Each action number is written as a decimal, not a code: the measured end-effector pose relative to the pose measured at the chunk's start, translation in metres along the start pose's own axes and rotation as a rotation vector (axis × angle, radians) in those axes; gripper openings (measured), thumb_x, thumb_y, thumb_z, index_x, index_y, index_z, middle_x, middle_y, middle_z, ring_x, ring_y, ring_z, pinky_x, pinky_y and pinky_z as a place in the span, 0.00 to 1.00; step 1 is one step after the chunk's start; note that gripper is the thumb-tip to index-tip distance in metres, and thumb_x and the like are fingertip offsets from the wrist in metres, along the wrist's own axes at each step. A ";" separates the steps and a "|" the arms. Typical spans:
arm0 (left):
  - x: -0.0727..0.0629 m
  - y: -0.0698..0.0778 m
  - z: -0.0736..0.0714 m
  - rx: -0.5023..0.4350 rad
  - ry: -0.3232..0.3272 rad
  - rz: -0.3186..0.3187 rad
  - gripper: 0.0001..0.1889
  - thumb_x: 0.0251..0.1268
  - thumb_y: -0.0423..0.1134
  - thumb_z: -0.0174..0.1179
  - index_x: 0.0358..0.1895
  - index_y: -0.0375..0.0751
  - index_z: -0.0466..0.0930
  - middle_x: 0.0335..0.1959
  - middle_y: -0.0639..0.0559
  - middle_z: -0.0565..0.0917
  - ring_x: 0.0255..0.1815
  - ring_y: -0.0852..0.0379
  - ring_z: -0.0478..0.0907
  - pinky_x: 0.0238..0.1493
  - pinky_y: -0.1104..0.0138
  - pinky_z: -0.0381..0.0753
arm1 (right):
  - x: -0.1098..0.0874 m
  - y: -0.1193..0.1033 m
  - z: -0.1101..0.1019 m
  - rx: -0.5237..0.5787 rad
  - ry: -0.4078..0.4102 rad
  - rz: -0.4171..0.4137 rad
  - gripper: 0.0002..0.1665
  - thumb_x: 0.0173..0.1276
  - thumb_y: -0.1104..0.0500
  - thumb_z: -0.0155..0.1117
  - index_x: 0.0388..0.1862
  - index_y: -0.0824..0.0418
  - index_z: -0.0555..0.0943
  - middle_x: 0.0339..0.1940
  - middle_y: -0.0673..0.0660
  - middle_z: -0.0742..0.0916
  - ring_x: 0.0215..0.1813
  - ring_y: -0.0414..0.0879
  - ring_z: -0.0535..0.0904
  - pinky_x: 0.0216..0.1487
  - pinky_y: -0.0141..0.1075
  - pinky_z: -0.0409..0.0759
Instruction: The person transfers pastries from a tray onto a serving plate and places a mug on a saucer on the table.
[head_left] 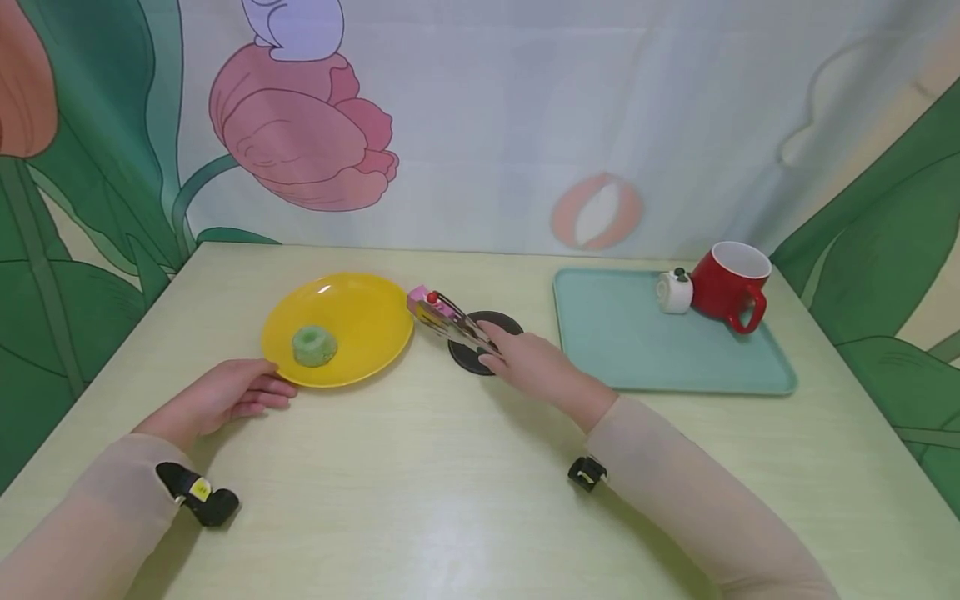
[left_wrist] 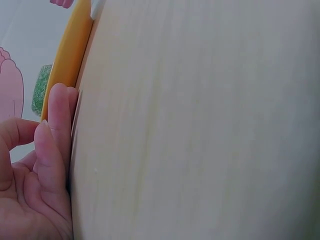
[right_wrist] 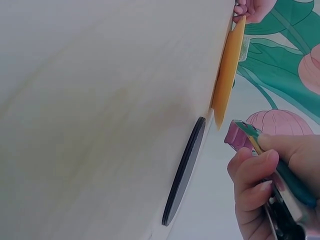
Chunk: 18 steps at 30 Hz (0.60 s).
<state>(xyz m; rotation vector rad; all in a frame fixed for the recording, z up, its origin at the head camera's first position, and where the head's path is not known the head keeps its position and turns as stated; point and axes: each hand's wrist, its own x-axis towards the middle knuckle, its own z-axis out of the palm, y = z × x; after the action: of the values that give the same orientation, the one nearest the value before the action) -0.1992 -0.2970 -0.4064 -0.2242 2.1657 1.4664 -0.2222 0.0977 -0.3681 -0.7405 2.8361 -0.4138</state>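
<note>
My left hand [head_left: 225, 393] pinches the near-left rim of a yellow plate [head_left: 367, 321], thumb on top and fingers below the edge, as the left wrist view shows. On that plate sits a small green ring-shaped cake [head_left: 313, 346]. My right hand [head_left: 536, 367] grips metal tongs [head_left: 465, 332] with fingers and thumb wrapped round them. Between the tong tips is a small pink cake [head_left: 417, 300] with a red berry on it, held in the air right by the plate's right rim. The right wrist view shows the pink cake [right_wrist: 237, 136] raised off the table.
Beneath the tongs lies a round black coaster [head_left: 467, 360]. At the right, a pale green tray [head_left: 622, 350] carries a red mug [head_left: 714, 283] and a white roll-shaped cake [head_left: 677, 295] at its back right. A printed curtain [head_left: 487, 125] hangs behind the table.
</note>
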 end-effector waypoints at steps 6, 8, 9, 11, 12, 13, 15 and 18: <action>-0.002 0.001 0.000 -0.012 -0.003 -0.006 0.26 0.74 0.47 0.37 0.63 0.28 0.60 0.38 0.55 0.84 0.38 0.60 0.82 0.39 0.72 0.79 | 0.008 -0.007 0.003 0.000 -0.012 0.004 0.34 0.72 0.49 0.51 0.72 0.58 0.57 0.21 0.53 0.78 0.23 0.46 0.74 0.26 0.38 0.72; -0.003 0.001 0.000 -0.017 -0.004 -0.007 0.26 0.75 0.47 0.37 0.63 0.27 0.59 0.37 0.55 0.84 0.38 0.60 0.82 0.39 0.72 0.79 | 0.010 -0.010 0.004 0.004 -0.021 0.009 0.34 0.72 0.49 0.51 0.72 0.57 0.57 0.22 0.53 0.79 0.23 0.45 0.74 0.26 0.38 0.72; -0.003 0.001 0.000 -0.018 -0.005 -0.008 0.26 0.74 0.47 0.36 0.63 0.27 0.60 0.37 0.55 0.85 0.38 0.60 0.82 0.38 0.72 0.79 | 0.012 -0.011 0.004 0.003 -0.020 0.009 0.34 0.72 0.49 0.51 0.72 0.57 0.57 0.23 0.53 0.79 0.23 0.45 0.74 0.27 0.38 0.72; -0.002 0.000 -0.001 -0.016 -0.007 -0.006 0.26 0.74 0.47 0.36 0.63 0.27 0.60 0.37 0.55 0.85 0.38 0.61 0.82 0.38 0.72 0.79 | 0.014 -0.013 0.005 -0.001 -0.020 0.013 0.33 0.72 0.49 0.51 0.72 0.56 0.57 0.25 0.52 0.80 0.25 0.45 0.74 0.29 0.38 0.74; -0.002 0.000 -0.001 -0.015 -0.009 -0.005 0.26 0.75 0.47 0.36 0.63 0.27 0.60 0.37 0.55 0.85 0.38 0.61 0.82 0.37 0.72 0.79 | 0.015 -0.014 0.005 -0.006 -0.020 0.014 0.33 0.72 0.48 0.50 0.72 0.56 0.58 0.25 0.52 0.80 0.25 0.45 0.74 0.30 0.38 0.74; -0.001 0.000 -0.001 -0.014 -0.010 -0.004 0.26 0.75 0.47 0.36 0.63 0.27 0.61 0.37 0.55 0.85 0.38 0.61 0.82 0.37 0.72 0.79 | 0.017 -0.015 0.005 -0.008 -0.018 0.015 0.33 0.72 0.48 0.50 0.72 0.56 0.58 0.26 0.52 0.80 0.26 0.45 0.74 0.30 0.38 0.74; -0.001 0.000 -0.001 -0.014 -0.011 -0.004 0.26 0.75 0.47 0.36 0.62 0.27 0.61 0.37 0.55 0.85 0.38 0.61 0.82 0.36 0.72 0.79 | 0.019 -0.017 0.005 -0.009 -0.020 0.016 0.33 0.72 0.47 0.50 0.72 0.56 0.58 0.27 0.52 0.81 0.26 0.44 0.74 0.28 0.37 0.74; 0.000 0.000 -0.001 -0.015 -0.014 -0.001 0.26 0.75 0.47 0.36 0.62 0.27 0.62 0.37 0.55 0.85 0.38 0.61 0.82 0.36 0.72 0.79 | 0.023 -0.020 0.007 -0.012 -0.026 0.011 0.33 0.72 0.47 0.49 0.72 0.55 0.58 0.27 0.52 0.81 0.24 0.44 0.73 0.25 0.35 0.71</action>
<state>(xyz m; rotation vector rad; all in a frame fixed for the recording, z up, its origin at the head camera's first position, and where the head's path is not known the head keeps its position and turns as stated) -0.1996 -0.2980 -0.4059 -0.2195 2.1443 1.4799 -0.2319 0.0682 -0.3706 -0.7269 2.8193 -0.3835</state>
